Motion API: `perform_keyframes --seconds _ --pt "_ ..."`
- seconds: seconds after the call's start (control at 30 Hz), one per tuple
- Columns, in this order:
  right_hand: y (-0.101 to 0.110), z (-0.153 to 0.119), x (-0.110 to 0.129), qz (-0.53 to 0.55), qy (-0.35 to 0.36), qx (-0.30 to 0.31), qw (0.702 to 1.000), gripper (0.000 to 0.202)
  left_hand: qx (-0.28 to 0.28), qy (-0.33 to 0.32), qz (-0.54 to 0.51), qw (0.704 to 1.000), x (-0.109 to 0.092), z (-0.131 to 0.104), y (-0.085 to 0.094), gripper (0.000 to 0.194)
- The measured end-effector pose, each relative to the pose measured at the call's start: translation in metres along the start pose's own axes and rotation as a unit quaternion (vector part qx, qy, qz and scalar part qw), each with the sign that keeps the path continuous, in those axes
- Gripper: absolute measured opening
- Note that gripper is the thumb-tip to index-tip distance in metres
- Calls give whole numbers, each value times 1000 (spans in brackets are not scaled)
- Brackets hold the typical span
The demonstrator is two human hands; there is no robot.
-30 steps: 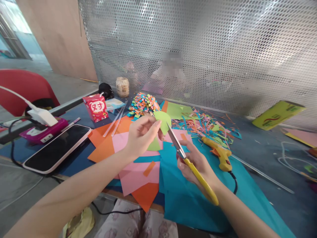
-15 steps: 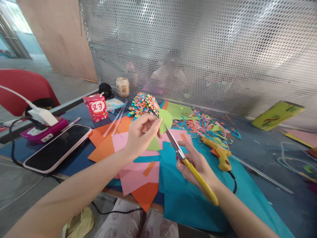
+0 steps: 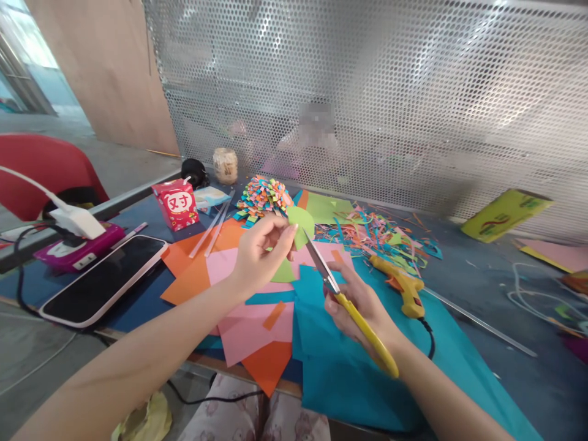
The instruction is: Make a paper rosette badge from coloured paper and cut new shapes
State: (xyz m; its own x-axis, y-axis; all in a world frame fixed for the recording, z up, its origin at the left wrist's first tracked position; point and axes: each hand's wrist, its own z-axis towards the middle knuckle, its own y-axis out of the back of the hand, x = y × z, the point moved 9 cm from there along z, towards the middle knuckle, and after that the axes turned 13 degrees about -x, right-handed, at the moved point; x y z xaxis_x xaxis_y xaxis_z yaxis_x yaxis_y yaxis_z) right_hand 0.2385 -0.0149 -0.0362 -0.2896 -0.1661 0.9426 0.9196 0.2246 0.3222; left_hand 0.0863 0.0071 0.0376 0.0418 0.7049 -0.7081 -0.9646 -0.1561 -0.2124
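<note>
A rounded piece of light green paper is pinched between the thumb and fingers of my left hand. My right hand holds yellow-handled scissors, their blades pointing up and left, with the tips at the lower right edge of the green paper. Under both hands lie overlapping sheets: pink paper, orange paper and blue paper. Just behind my left hand sits a multicoloured fringed paper ball.
A yellow glue gun and a heap of paper scraps lie to the right. A phone, a purple power strip and a red snack box are at left. A perforated metal panel stands behind.
The view has shifted slightly, so everything sits a little further left and lower. My hands keep the same grips on the green paper and scissors.
</note>
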Motion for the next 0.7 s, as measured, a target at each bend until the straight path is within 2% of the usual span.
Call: perform_keyframes --seconds 0.37,0.7 --pt "1 1 2 28 0 -6 1000 58 21 77 -53 995 10 -5 -8 27" --pt "4 1 4 15 28 -29 999 52 109 176 -72 976 20 -21 -28 16"
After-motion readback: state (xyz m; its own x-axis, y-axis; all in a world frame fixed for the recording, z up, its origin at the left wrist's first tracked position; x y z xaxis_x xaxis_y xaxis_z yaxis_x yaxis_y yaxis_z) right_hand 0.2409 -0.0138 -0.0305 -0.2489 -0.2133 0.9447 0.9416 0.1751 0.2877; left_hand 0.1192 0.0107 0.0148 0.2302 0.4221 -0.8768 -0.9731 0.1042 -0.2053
